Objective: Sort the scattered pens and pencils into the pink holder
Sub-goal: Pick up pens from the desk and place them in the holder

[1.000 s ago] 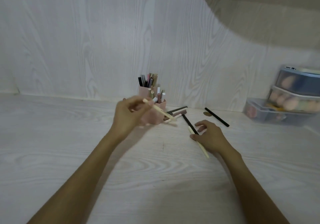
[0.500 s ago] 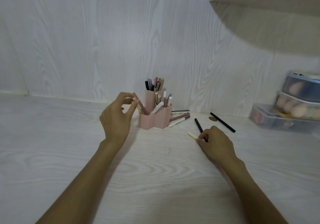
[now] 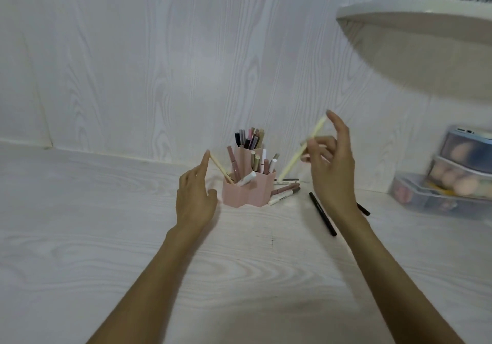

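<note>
The right hand (image 3: 331, 173) has lifted off the desk (image 3: 106, 237), its grip now pinching a cream pencil (image 3: 303, 149) right of centre, above the pink holder (image 3: 246, 193). The left hand (image 3: 195, 197), grip spread, fingertip touches another cream pencil (image 3: 221, 169) leaning in the holder's front-left compartment.

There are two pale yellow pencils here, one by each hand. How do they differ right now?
The left pencil has its lower end inside the pink holder; the right pencil is up in the air beside the holder. The left hand only touches the top of its pencil with a fingertip; the right hand pinches its pencil mid-shaft. They lean opposite ways. Both are slim and pale yellow.
</note>
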Tool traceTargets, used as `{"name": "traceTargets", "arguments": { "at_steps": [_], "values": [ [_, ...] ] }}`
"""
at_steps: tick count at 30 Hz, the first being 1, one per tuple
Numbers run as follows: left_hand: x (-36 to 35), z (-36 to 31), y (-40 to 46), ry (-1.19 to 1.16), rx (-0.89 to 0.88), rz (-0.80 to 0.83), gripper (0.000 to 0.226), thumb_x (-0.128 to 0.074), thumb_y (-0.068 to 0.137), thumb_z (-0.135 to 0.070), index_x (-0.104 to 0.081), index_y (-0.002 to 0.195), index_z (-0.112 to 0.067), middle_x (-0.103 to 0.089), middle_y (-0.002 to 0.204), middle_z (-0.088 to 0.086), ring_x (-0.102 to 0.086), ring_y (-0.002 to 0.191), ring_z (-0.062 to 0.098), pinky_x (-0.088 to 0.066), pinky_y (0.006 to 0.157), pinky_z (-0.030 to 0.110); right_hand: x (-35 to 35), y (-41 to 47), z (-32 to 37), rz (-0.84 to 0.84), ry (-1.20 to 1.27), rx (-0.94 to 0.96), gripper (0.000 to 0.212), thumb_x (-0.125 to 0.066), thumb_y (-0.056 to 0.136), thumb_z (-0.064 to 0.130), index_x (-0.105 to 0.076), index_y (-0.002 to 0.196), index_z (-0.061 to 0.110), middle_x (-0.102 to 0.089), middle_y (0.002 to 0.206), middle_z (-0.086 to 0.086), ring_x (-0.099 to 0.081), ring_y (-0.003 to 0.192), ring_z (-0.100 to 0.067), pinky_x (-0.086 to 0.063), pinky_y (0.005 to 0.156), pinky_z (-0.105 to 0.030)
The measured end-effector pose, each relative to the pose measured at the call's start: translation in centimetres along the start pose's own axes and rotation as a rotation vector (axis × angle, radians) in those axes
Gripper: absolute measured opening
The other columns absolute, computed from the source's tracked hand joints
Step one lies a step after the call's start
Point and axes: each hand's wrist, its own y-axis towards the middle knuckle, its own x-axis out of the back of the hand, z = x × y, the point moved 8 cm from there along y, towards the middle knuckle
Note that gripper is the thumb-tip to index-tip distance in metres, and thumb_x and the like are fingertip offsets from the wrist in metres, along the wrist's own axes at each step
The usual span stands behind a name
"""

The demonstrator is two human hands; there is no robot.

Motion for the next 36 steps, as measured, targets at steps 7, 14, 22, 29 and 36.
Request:
{"name": "traceTargets", "arguments": {
  "at_steps": [7, 14, 22, 29, 36],
  "values": [
    [-0.7, -0.5, 0.0, -0.215, 0.043, 0.067, 0.081, -0.045, 0.082, 0.003, -0.017, 0.15, -0.032, -0.041, 0.143, 0.004, -0.03, 0.132, 0.025, -0.025, 0.091, 0.026, -10.0, 3.4, 3.2, 0.153, -0.502, 0.312, 0.04, -0.051, 0.094, 0.02, -0.037, 0.131, 0.022, -0.069, 0.084, 0.005, -0.062, 0.063, -0.011, -0.051, 0.059, -0.026],
    [-0.7, 0.3, 0.5, -0.471, 0.173, 0.074, 0.083, -0.041, 0.08, 0.013, -0.027, 0.145, -0.036, -0.037, 0.144, 0.006, -0.031, 0.134, 0.025, -0.028, 0.112, 0.045, -15.4, 3.1, -0.7, 0.443, -0.845, 0.385, 0.021, -0.053, 0.091, 0.025, -0.064, 0.107, 0.015, -0.073, 0.092, -0.002, -0.061, 0.091, -0.022, -0.037, 0.083, -0.03],
    [-0.4, 0.5, 1.0, -0.611, 0.224, 0.06, 0.075, -0.039, 0.083, 0.014, -0.035, 0.142, -0.032, -0.033, 0.148, 0.002, -0.033, 0.135, 0.021, -0.033, 0.111, 0.045, -17.7, 3.3, -3.4, 0.883, -0.824, 0.147, 0.046, -0.039, 0.086, 0.01, -0.063, 0.118, 0.034, -0.065, 0.121, 0.004, -0.045, 0.119, -0.024, -0.024, 0.106, -0.045],
    [2.0, 0.4, 0.1, -0.389, 0.215, -0.246, 0.036, -0.06, 0.084, -0.012, -0.05, 0.116, -0.026, -0.054, 0.114, -0.011, -0.05, 0.108, 0.01, -0.042, 0.079, 0.026, -12.7, 5.3, -2.4, 0.63, -0.472, 0.059, 0.047, -0.036, 0.085, -0.004, -0.066, 0.112, 0.02, -0.07, 0.103, 0.0, -0.061, 0.101, -0.013, -0.045, 0.093, -0.03],
    [-1.7, -7.1, -2.3, 0.144, -0.313, 0.054, 0.019, -0.056, 0.087, -0.033, -0.072, 0.096, -0.031, -0.066, 0.09, -0.012, -0.053, 0.086, 0.012, -0.043, 0.065, 0.026, 0.3, 2.2, -9.5, 0.242, -0.562, -0.299, 0.025, -0.051, 0.088, 0.01, -0.067, 0.105, 0.02, -0.066, 0.101, -0.002, -0.054, 0.087, -0.012, -0.036, 0.072, -0.023]
  ]
}}
